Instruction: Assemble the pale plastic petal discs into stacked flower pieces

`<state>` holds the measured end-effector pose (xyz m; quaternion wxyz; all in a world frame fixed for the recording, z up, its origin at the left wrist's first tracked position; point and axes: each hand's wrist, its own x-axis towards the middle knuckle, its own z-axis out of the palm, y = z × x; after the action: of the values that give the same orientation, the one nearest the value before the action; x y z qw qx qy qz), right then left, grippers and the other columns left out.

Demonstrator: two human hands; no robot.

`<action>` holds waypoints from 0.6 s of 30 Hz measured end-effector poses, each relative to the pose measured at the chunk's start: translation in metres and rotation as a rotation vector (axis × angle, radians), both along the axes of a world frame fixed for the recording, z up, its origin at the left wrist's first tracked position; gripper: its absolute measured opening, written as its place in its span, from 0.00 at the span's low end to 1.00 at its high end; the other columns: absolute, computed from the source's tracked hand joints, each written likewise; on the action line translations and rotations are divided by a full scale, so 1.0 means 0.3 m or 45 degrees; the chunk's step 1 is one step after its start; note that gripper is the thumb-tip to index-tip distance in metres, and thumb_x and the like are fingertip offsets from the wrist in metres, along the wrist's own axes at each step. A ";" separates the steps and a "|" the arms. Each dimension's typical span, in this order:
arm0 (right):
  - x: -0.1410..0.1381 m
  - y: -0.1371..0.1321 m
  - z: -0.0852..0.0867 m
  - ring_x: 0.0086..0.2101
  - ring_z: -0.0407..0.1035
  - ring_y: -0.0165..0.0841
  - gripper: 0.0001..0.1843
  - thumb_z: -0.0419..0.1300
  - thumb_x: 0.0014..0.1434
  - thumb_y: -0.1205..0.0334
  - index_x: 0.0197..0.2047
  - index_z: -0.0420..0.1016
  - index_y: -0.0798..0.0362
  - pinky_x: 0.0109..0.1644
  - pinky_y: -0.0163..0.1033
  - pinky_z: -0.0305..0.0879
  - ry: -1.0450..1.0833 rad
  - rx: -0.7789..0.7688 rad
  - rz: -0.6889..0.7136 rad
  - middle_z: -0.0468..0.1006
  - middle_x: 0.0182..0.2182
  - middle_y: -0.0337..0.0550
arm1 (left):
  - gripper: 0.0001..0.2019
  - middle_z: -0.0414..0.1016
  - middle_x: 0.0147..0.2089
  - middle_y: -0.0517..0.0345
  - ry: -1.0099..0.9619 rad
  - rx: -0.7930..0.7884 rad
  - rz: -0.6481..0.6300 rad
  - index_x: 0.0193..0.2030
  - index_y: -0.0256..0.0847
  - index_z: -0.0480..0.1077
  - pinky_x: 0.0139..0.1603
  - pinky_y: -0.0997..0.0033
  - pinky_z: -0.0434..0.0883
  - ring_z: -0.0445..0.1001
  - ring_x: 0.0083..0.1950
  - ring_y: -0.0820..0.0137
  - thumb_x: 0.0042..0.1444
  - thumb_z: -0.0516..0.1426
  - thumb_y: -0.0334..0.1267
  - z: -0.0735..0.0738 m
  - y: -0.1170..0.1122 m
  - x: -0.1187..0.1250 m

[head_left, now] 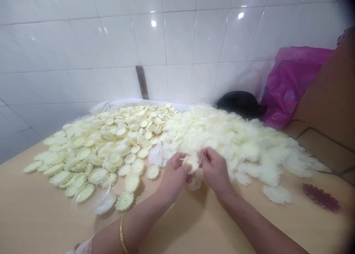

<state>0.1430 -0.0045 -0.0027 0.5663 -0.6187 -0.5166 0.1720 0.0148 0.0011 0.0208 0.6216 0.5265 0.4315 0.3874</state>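
My left hand [176,174] pinches a pale yellow scalloped flower cutout [192,161] between thumb and fingers, above the table. At the cutout's right edge, the fingers of my right hand [215,169] are pinched together on it. Something reddish shows just below the cutout, too blurred to name. To the left spreads a heap of cupped, pale yellow flower pieces [113,135] with curled rims. On the right lies a heap of thinner, flat flower cutouts [222,134], some of them close behind my right hand.
A clear round dish [104,202] with something white sits at the front left. Crumpled white tissue [155,154] lies between the heaps. A maroon flower cutout [321,197] is at the right. Behind are a black rounded object [238,102], a magenta plastic bag [294,80] and the tiled wall [180,36].
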 end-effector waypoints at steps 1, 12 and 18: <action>0.018 0.003 0.006 0.20 0.58 0.28 0.14 0.50 0.56 0.54 0.23 0.61 0.51 0.24 0.33 0.55 0.028 -0.002 -0.052 0.62 0.16 0.34 | 0.12 0.64 0.19 0.63 -0.004 0.015 0.005 0.39 0.39 0.64 0.24 0.76 0.62 0.63 0.21 0.76 0.45 0.53 0.30 0.001 -0.001 -0.005; 0.104 0.030 0.065 0.22 0.64 0.28 0.14 0.60 0.47 0.51 0.24 0.66 0.54 0.30 0.38 0.66 0.566 0.025 0.214 0.68 0.19 0.36 | 0.12 0.69 0.25 0.56 -0.132 -0.135 -0.059 0.35 0.36 0.66 0.29 0.72 0.64 0.67 0.23 0.75 0.48 0.57 0.42 -0.030 0.045 -0.021; 0.145 0.072 0.094 0.25 0.69 0.32 0.12 0.60 0.45 0.54 0.27 0.63 0.53 0.35 0.45 0.69 0.419 0.059 0.157 0.71 0.21 0.38 | 0.11 0.67 0.25 0.59 -0.164 -0.128 -0.084 0.29 0.36 0.65 0.30 0.72 0.64 0.66 0.24 0.76 0.47 0.58 0.42 -0.018 0.048 -0.029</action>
<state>0.1864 0.0171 0.0255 0.6456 -0.5363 -0.4577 0.2934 0.0062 0.0153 0.0155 0.6862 0.4826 0.3919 0.3778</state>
